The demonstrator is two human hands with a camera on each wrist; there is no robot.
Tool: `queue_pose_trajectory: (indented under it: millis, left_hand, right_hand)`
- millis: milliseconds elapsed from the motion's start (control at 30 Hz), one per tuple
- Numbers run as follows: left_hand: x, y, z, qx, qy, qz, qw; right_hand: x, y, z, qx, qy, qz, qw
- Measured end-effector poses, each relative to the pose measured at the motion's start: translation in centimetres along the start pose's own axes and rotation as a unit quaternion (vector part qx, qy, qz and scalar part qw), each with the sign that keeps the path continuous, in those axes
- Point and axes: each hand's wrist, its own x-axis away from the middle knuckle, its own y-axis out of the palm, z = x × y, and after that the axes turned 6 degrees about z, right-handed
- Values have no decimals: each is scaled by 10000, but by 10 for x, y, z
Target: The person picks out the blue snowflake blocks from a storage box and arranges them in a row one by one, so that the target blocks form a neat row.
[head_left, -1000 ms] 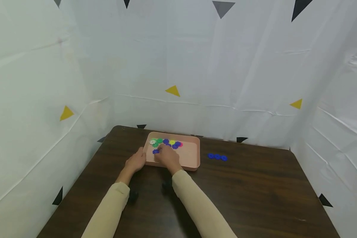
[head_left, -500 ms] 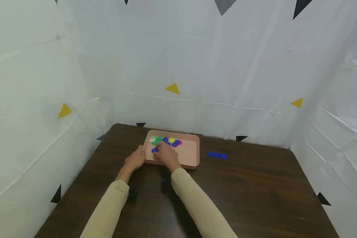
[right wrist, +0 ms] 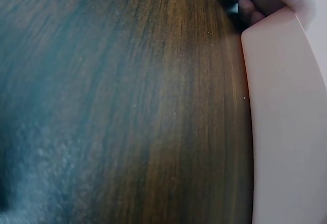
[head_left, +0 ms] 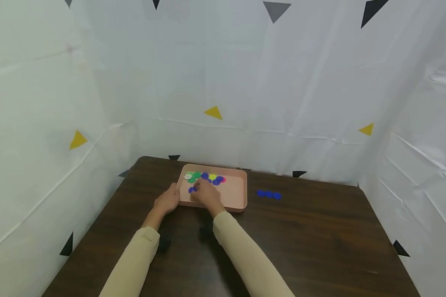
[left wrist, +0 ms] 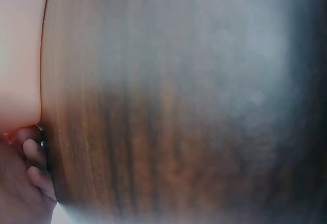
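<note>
A pink tray (head_left: 235, 197) lies toward the back of the dark wooden table. My left hand (head_left: 167, 199) grips its near left corner; in the left wrist view the fingers (left wrist: 36, 155) curl at that corner. Over the tray's left part, my right hand (head_left: 208, 194) reaches down, its fingertips pinching at small blue flower-shaped pieces (head_left: 191, 190), partly hidden by the fingers. Behind it in the tray lie a white flower piece (head_left: 188, 176), green ones (head_left: 196, 175), a yellow one (head_left: 212, 177), a pink one (head_left: 224, 180) and more blue ones (head_left: 218, 180).
To the right of the tray, three blue flower pieces (head_left: 269, 194) lie in a row on the table (head_left: 312, 231). White sheeting (head_left: 252, 82) with coloured triangles hangs behind and beside the table.
The right hand makes only slight finger movements at the blue pieces. The left hand stays on the tray corner; the head view shifts slightly.
</note>
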Motion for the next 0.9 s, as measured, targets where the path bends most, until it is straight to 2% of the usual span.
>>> queue_pose_trajectory:
  millis: [200, 900]
  left_hand:
    - [2, 2, -2, -23, -4, 92, 10000]
    - [2, 1, 1, 103, -73, 73, 9999]
  right_hand:
    - [5, 0, 0, -235, -109, 31, 9997]
    - [8, 0, 0, -255, -65, 217, 9994]
